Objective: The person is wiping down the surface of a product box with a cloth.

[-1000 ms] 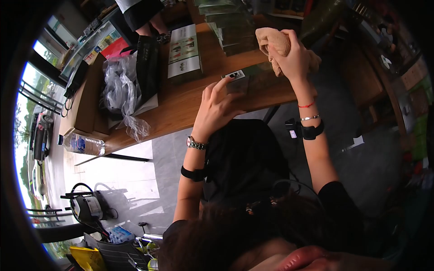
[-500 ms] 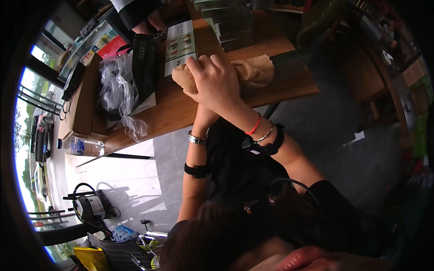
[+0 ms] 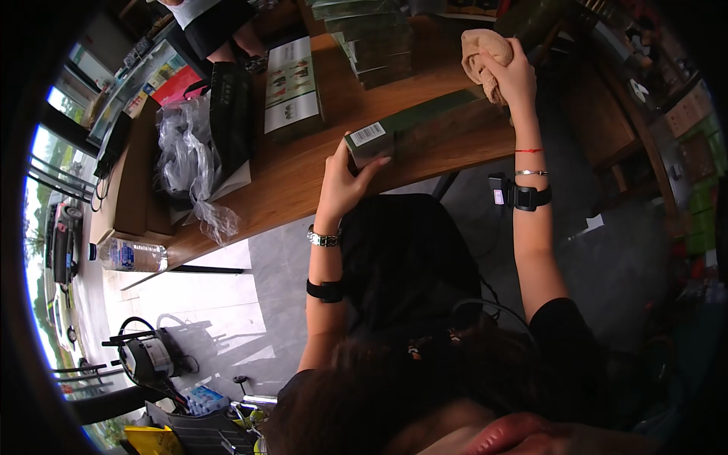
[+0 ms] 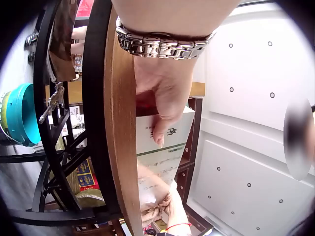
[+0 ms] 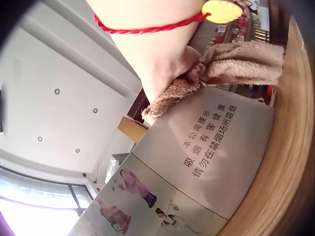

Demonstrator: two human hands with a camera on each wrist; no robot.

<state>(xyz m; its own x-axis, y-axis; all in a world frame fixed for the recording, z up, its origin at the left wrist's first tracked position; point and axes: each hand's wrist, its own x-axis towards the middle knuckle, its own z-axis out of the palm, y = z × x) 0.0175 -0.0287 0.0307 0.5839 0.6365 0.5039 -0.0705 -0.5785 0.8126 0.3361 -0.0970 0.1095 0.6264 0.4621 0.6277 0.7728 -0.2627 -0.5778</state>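
Long box (image 3: 428, 112), contents hidden, gripped by left fingers (image 3: 340, 156).

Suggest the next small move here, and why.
Probably draw the cloth along the box toward the left hand: that hand grips one end, while the right hand holds the cloth bunched at the other.

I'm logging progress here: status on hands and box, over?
Left hand grips one end of the box. Right hand holds tan cloth at the other end. No obstruction seen between them.
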